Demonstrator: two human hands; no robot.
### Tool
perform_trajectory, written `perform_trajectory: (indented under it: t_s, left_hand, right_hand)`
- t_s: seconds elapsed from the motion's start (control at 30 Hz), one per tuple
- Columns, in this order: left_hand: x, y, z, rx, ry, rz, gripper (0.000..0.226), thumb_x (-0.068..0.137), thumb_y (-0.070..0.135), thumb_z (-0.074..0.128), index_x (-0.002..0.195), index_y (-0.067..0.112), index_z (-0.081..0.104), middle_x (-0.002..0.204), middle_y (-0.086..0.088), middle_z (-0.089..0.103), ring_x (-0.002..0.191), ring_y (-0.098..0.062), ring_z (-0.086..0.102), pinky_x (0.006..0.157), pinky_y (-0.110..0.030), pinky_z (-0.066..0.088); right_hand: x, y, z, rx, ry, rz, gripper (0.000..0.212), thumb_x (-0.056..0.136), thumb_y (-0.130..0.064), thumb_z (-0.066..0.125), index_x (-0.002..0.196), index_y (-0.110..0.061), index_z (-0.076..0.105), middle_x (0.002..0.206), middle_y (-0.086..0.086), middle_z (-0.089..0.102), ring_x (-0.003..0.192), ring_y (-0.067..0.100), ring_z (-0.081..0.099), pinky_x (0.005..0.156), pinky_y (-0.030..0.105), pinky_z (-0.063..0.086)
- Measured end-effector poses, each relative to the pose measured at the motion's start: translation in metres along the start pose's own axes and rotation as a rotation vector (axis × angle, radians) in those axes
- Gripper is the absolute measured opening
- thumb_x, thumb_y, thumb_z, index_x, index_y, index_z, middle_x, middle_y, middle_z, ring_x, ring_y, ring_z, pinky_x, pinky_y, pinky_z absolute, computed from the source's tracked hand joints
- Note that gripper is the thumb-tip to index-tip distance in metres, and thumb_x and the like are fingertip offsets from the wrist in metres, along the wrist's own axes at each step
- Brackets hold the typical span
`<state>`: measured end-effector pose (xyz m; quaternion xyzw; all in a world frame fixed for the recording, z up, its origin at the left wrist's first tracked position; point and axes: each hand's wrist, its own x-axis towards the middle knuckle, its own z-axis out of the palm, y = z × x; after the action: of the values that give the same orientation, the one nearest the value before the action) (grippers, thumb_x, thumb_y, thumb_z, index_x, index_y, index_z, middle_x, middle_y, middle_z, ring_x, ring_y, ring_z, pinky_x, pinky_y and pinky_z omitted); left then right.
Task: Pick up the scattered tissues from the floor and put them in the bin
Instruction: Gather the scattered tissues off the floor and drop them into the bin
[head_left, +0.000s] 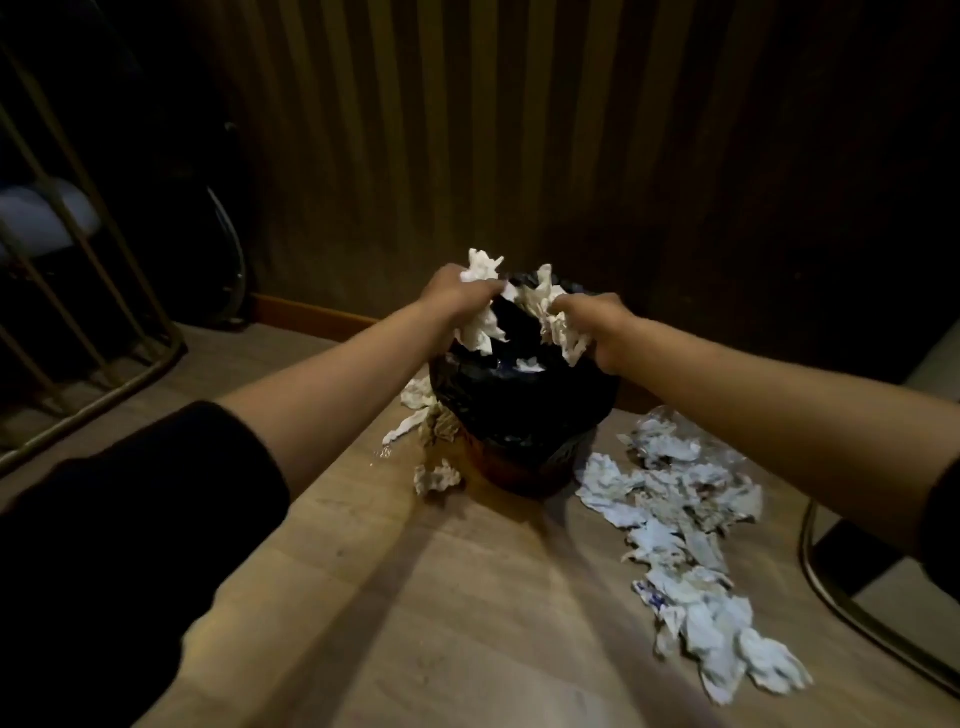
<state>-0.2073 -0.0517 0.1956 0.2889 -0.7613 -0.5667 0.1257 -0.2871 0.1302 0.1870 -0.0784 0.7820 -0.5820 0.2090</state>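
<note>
Dim room, wooden floor (467, 597), ribbed wall (467, 130) behind, and the bin (524, 415) with its black liner stands near the wall. Both arms reach out over it: the left hand (457, 293) is clenched on a white wad of tissues (480, 306), the right hand (597, 325) gripping another wad (553, 317), both bunches above the bin's mouth. More tissues lie beside the bin on the left (431, 441), and a long scatter (685, 545) trails along the floor to the right.
</note>
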Motion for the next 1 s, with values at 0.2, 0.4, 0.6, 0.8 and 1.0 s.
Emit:
perform_trajectory:
  t_s: [0.2,0.4,0.6,0.8,1.0]
  left_hand:
    - [0.008,0.012,0.041,-0.188,-0.046,-0.165,0.058,0.093,0.029,0.062,0.143,0.009,0.039,0.138,-0.010,0.046,0.113,-0.033,0.056,0.085,-0.043,0.051]
    - [0.007,0.011,0.046,-0.275,-0.031,-0.107,0.047,0.097,0.028,0.053,0.140,0.012,0.044,0.129,-0.012,0.053,0.102,-0.028,0.059,0.070,-0.035,0.054]
    - [-0.001,0.011,0.026,-0.155,-0.047,0.049,0.036,0.095,0.020,0.055,0.131,0.018,0.058,0.124,-0.006,0.059,0.105,-0.022,0.058,0.094,-0.047,0.053]
    - [-0.018,-0.011,-0.024,-0.029,-0.028,0.113,0.019,0.097,0.013,0.057,0.114,0.013,0.065,0.112,-0.009,0.066,0.096,-0.018,0.065,0.069,-0.025,0.055]
    - [-0.028,-0.054,-0.101,0.260,-0.017,-0.013,0.015,0.098,0.016,0.056,0.107,0.009,0.066,0.101,-0.011,0.067,0.086,-0.017,0.064,0.066,-0.028,0.053]
  right_hand:
    - [0.004,-0.021,-0.020,0.474,-0.037,0.158,0.022,0.103,-0.028,0.048,0.111,-0.010,0.056,0.109,0.009,0.062,0.089,0.022,0.064,0.084,0.036,0.055]
    - [0.014,-0.023,-0.022,0.673,0.018,0.110,0.052,0.106,-0.024,0.041,0.155,-0.019,0.025,0.160,0.012,0.022,0.145,0.040,0.029,0.107,0.057,0.044]
    - [0.016,-0.002,-0.008,0.520,0.099,0.031,0.043,0.103,-0.026,0.042,0.142,-0.009,0.043,0.138,0.014,0.048,0.126,0.032,0.051,0.083,0.043,0.060]
    - [-0.005,0.012,0.012,0.360,0.064,-0.088,0.024,0.100,-0.022,0.050,0.088,-0.008,0.065,0.090,0.011,0.067,0.076,0.020,0.068,0.059,0.027,0.057]
    - [-0.037,0.027,0.042,0.048,-0.152,-0.320,0.019,0.096,-0.020,0.059,0.094,-0.005,0.069,0.083,0.008,0.069,0.068,0.017,0.067,0.054,0.023,0.049]
